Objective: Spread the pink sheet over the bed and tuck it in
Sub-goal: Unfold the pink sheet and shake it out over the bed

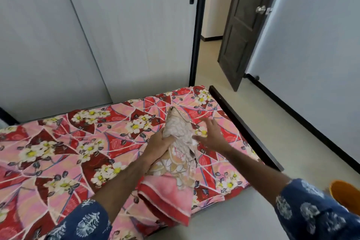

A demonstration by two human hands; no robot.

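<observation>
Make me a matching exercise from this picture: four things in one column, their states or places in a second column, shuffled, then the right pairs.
Things:
1. left hand
2. right hand
3. dark door
4. orange object

States or places:
A. stands open beyond the bed's far end
B. on the floor at the right edge of the view
C. grips the bunched pink sheet above the bed
D. fingers spread, holding nothing

Pairs: 1-C, 2-D, 3-A, 4-B

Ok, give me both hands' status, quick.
Left hand: grips the bunched pink sheet.
Right hand: open, fingers spread, holding nothing.
</observation>
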